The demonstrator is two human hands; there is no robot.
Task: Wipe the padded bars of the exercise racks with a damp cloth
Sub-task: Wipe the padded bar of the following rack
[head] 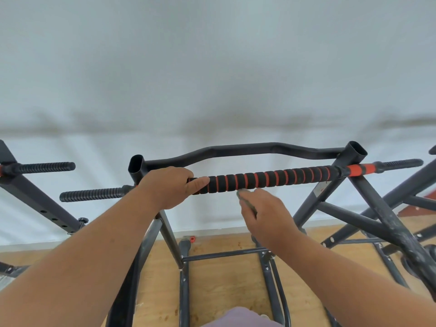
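A black foam-padded bar with orange rings (pixel 271 179) runs across the top of the black exercise rack (pixel 313 199) in front of me. My left hand (pixel 169 185) grips the bar's left end, thumb lying along the padding. My right hand (pixel 266 211) is just below the bar's middle, closed on a small grey-green cloth (pixel 245 199). Only a strip of the cloth shows between my fingers. The cloth's top edge sits right under the padding; I cannot tell if it touches.
A bare curved black bar (pixel 236 151) runs behind the padded one. Ribbed black grips (pixel 92 193) stick out to the left, and another (pixel 401 164) to the right. More rack frames stand at the left (pixel 35 194) and right (pixel 396 223). A white wall lies behind and a wooden floor (pixel 224 279) below.
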